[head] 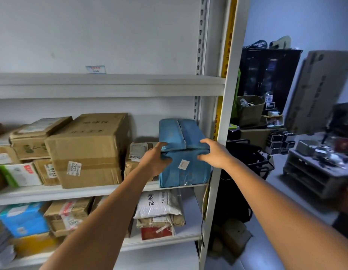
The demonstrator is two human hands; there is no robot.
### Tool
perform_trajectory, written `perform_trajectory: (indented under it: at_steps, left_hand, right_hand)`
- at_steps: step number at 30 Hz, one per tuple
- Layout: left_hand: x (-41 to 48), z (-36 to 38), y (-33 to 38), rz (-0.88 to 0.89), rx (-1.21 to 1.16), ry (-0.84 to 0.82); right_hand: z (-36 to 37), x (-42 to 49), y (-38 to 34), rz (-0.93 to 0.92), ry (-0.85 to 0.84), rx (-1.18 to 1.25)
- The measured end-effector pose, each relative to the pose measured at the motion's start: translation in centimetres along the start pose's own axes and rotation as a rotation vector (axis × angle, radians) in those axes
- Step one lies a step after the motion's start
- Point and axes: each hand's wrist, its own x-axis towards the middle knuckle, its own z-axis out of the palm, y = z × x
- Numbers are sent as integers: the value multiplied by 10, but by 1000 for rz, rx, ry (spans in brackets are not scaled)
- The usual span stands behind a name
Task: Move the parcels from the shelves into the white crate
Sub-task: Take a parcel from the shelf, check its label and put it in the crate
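- The white metal shelves point(111, 85) fill the left of the view, and the middle shelf is crowded with parcels.
- A large cardboard box point(87, 151) labelled 0393 stands on the middle shelf.
- The blue parcel point(188, 133) sits at that shelf's right end, beside the upright post.
- The left hand point(156, 159) grips its left side and the right hand point(214, 152) its right side, thumbs on top.
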Motion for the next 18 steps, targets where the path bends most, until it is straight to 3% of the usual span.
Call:
perform_trajectory:
  at_steps: [18]
  left_hand:
    - [-49,-2,-27,177,-143,-27]
  right_hand:
    - [12,-87,-9,59,154,281]
